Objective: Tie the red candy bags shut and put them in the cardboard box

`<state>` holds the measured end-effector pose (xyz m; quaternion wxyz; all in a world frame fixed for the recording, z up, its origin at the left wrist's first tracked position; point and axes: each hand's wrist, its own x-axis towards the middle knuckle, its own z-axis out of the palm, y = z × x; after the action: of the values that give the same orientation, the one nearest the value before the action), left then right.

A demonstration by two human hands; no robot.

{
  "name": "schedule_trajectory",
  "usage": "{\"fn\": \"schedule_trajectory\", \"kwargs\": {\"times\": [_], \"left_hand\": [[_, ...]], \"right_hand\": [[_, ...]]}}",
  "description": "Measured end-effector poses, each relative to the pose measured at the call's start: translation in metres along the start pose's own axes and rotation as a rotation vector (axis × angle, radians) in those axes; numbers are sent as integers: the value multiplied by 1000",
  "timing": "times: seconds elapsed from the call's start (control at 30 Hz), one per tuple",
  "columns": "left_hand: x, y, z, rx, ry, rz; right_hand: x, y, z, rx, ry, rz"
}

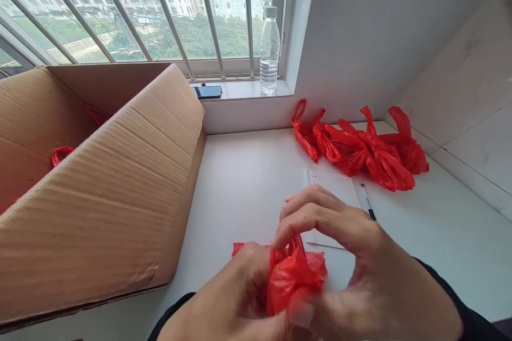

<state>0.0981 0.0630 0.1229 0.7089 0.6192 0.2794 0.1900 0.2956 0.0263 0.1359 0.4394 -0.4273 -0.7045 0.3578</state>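
Close to me, at the bottom of the head view, both my hands are on a crumpled red plastic bag (294, 277). My left hand (236, 287) is closed round the bag's left side, and its fingertips are partly hidden. My right hand (356, 256) arches over the top, with its fingers at the bag's upper loops and its thumb, blurred, against the front. Flat red plastic edges show on both sides of the bundle. Behind my right hand lies a white paper pad (336, 189), with a pen (368, 202) to its right.
An open cardboard box (120, 186) stands at left, with red plastic inside. Several tied red bags (360, 144) lie along the wall on the white table (236, 181). On the windowsill are a water bottle (270, 50) and a phone (210, 91), before a barred window.
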Motion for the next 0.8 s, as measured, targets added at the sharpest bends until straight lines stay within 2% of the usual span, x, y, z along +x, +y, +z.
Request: {"fn": "schedule_trajectory", "kwargs": {"times": [0.1, 0.27, 0.43, 0.63, 0.8], "left_hand": [[3, -7, -9, -5, -30, -63], [12, -21, -18, -324, 161, -109], [12, -20, -19, -472, 220, -59], [8, -29, -23, -385, 83, 38], [3, -32, -24, -169, 142, 73]], "right_hand": [[3, 8, -10, 6, -5, 73], [0, 14, -13, 19, 90, 219], [-5, 11, -7, 35, 50, 218], [-9, 15, 7, 79, -36, 203], [-8, 29, 9, 81, 53, 247]]}}
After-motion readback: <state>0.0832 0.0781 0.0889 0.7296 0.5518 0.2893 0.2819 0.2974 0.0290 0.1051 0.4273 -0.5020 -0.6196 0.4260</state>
